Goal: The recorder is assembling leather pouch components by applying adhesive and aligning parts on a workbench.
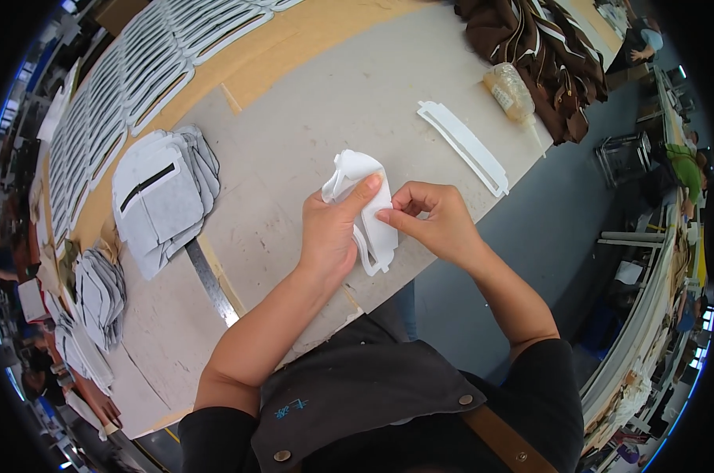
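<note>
My left hand is closed around a small bent bundle of thin white slotted strips, its thumb lying over the top. My right hand pinches the right edge of the same bundle between thumb and forefinger; its other fingers are curled in. Long cut-outs show in the strips, and small tabs stick out at their lower end. To the right of my hands, a single white slotted strip lies flat on the table.
At the left are a stack of grey fabric panels, a smaller grey stack and a metal ruler. Rows of grey looped pieces cover the far left. A glue bottle lies near brown fabric at the far right.
</note>
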Action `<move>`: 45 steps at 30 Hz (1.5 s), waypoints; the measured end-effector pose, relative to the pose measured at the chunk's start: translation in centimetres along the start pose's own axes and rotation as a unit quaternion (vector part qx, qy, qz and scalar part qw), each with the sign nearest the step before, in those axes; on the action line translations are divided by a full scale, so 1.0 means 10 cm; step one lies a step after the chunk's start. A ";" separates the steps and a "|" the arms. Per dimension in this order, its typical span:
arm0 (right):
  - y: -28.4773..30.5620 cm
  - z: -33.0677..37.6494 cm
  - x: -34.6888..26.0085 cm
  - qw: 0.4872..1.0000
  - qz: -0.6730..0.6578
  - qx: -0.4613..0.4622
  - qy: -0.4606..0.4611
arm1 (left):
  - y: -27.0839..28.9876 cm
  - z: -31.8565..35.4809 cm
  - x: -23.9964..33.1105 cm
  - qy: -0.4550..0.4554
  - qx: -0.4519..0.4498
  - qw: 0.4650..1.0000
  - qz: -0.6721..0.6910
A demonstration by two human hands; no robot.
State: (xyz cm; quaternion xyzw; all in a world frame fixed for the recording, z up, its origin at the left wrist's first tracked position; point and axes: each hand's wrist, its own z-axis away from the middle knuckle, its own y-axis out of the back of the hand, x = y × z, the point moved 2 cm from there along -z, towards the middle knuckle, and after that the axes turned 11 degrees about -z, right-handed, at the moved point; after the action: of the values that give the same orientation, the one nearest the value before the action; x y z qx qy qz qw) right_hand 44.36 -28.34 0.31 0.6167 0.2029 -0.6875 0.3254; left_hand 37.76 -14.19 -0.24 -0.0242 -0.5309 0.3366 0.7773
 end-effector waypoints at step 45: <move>0.22 0.08 -0.07 0.907 -0.418 0.042 -0.027 | 0.53 -0.12 0.13 0.031 -0.168 0.973 -0.154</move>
State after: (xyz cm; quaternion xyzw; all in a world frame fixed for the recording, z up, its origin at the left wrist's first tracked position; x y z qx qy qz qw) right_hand 45.34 -30.29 1.41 0.4697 0.4041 -0.7848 -0.0130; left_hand 36.42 -8.97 -1.77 -0.0828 -0.5529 0.1177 0.8207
